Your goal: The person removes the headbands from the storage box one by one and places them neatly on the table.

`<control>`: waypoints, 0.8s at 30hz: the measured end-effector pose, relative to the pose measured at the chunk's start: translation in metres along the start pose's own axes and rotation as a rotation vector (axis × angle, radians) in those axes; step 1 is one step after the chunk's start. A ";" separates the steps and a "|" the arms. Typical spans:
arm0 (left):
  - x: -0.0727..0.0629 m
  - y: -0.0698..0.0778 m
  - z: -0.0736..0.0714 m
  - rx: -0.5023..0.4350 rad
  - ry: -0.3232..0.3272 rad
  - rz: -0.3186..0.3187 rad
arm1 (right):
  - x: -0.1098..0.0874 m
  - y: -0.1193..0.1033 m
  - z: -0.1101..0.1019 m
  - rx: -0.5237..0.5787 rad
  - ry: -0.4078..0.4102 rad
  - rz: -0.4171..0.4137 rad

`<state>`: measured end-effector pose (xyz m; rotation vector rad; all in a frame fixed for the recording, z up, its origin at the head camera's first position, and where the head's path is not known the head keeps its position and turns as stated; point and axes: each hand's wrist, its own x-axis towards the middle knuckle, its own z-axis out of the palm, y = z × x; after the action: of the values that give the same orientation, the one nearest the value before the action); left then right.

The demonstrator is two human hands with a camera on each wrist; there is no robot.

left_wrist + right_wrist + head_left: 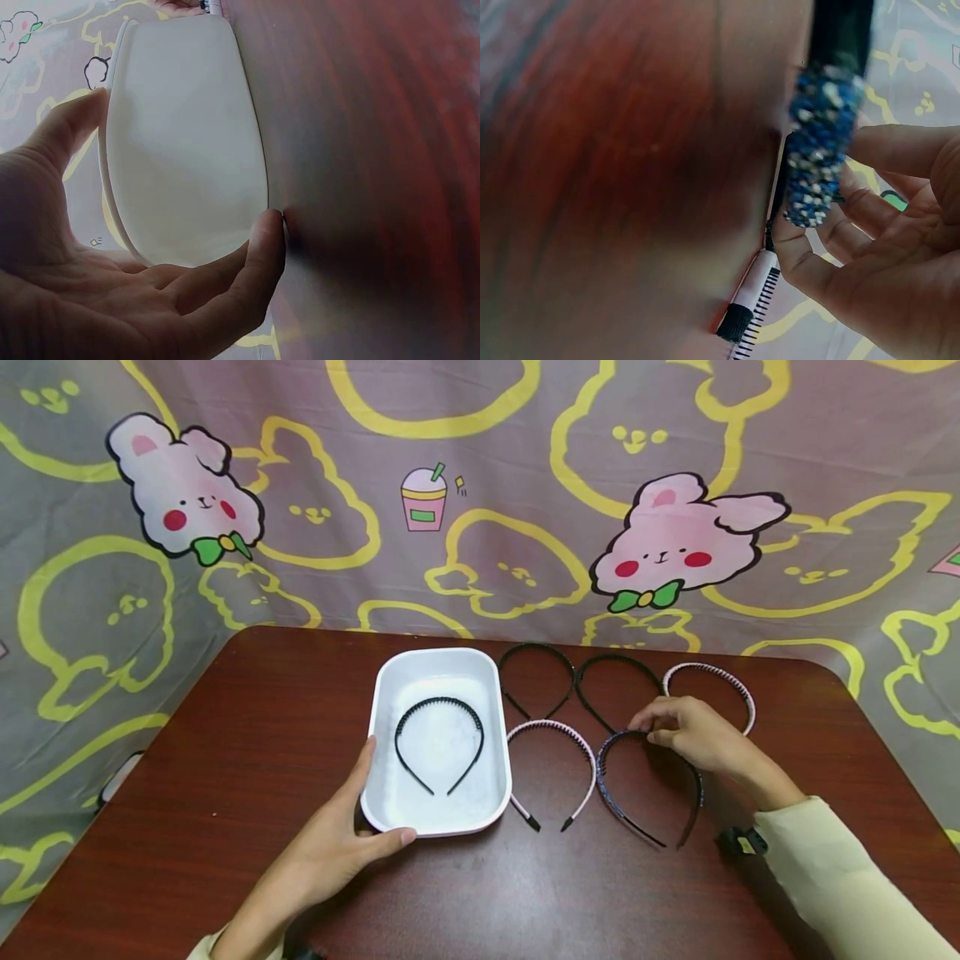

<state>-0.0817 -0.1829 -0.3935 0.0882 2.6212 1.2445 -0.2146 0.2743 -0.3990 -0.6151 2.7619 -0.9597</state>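
My left hand (330, 847) grips a white plastic tray (382, 689) at its near left corner, thumb on the near rim. In the left wrist view, the fingers curl against the tray's outer wall (180, 135). Inside the tray lies a thin black toothed headband (438, 700). At the right, my right hand (705, 739) pinches the top of a headband studded with blue glitter (606, 785). That glittery headband (821, 146) appears large in the right wrist view, its band between thumb and fingers, apparently tilted up from the table.
Beside the tray lies a pink toothed headband (557, 727) with black tips. Farther back are two black headbands (536, 646) (615, 657) and another pink headband (708, 668). The dark red-brown table (262, 727) ends at a patterned curtain (495, 468).
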 end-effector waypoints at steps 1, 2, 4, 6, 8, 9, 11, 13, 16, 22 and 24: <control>0.000 0.000 0.000 0.002 0.001 0.001 | 0.000 0.000 0.000 -0.004 0.000 0.003; 0.000 0.000 0.000 0.003 0.000 0.001 | 0.000 0.000 0.000 -0.006 0.000 0.006; 0.000 0.000 0.000 0.004 0.000 -0.001 | 0.000 0.001 0.001 -0.015 0.000 0.008; 0.000 0.000 0.000 0.005 0.003 -0.005 | 0.000 0.001 0.001 -0.019 0.001 0.010; 0.000 0.001 0.000 0.004 0.004 -0.009 | 0.000 0.001 0.002 -0.029 0.002 0.008; 0.000 0.001 0.000 0.003 0.006 -0.012 | 0.000 0.002 0.002 -0.037 0.005 0.006; 0.000 0.001 0.000 0.002 0.009 -0.018 | 0.000 0.002 0.002 -0.047 0.011 0.002; 0.000 0.001 0.000 0.002 0.009 -0.018 | -0.001 0.002 0.003 -0.056 0.018 -0.004; 0.000 0.001 0.000 -0.001 0.011 -0.016 | -0.001 0.003 0.004 -0.060 0.029 -0.022; 0.000 0.002 0.000 -0.003 0.009 -0.015 | -0.001 0.002 0.005 -0.054 0.028 -0.030; 0.000 0.002 0.000 -0.001 0.006 -0.023 | -0.001 0.002 0.006 -0.057 0.020 -0.021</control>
<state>-0.0819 -0.1820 -0.3920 0.0545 2.6188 1.2410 -0.2129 0.2730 -0.4047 -0.6473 2.8145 -0.8991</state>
